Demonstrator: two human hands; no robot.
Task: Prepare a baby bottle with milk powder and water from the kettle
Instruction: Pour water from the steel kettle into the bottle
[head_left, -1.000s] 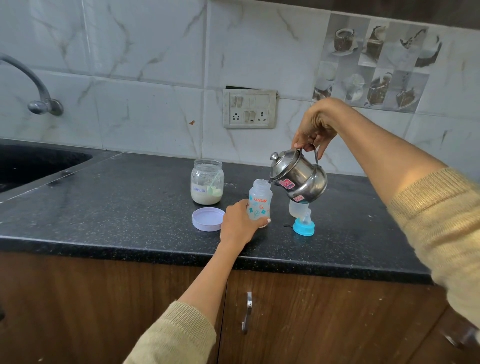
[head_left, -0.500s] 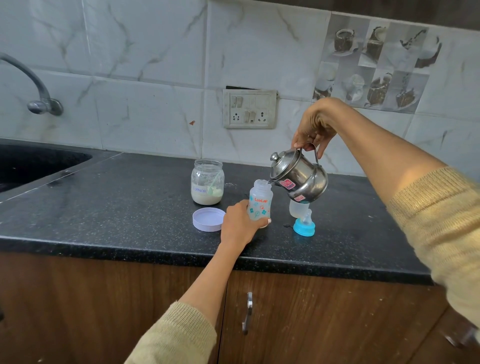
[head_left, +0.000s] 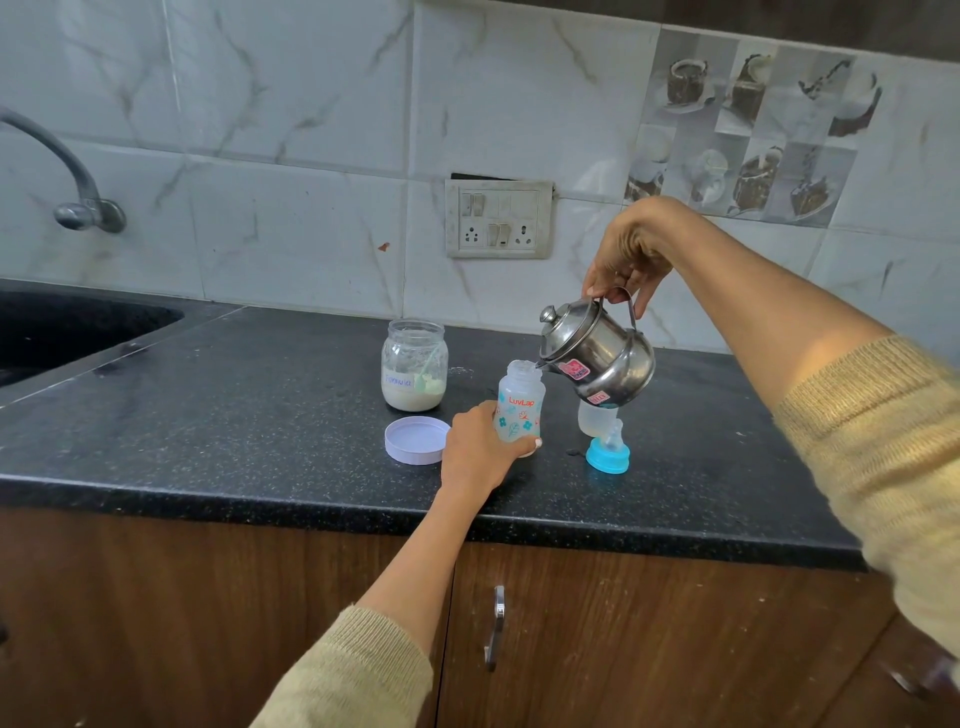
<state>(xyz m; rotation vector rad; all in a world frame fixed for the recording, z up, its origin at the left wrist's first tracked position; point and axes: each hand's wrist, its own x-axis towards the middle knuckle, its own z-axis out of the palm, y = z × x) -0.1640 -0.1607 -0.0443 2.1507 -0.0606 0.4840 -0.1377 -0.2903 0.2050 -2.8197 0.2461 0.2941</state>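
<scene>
A small clear baby bottle (head_left: 521, 402) with a printed pattern stands uncapped on the black counter (head_left: 234, 431). My left hand (head_left: 480, 449) grips its lower part. My right hand (head_left: 626, 265) holds the wire handle of a steel kettle (head_left: 597, 353), which is tilted left with its spout right over the bottle's mouth. An open glass jar (head_left: 414, 364) of milk powder, with a scoop inside, stands behind and to the left. Its lilac lid (head_left: 417, 439) lies flat in front of it.
The bottle's blue ring with teat (head_left: 608, 450) sits on the counter to the right, a clear cap (head_left: 595, 418) behind it under the kettle. A dark sink (head_left: 62, 327) and tap (head_left: 78, 197) are at far left. A switch panel (head_left: 498, 218) is on the tiled wall.
The kettle has tipped a little further left and its spout has come closer over the bottle's mouth. My left hand has stayed on the bottle.
</scene>
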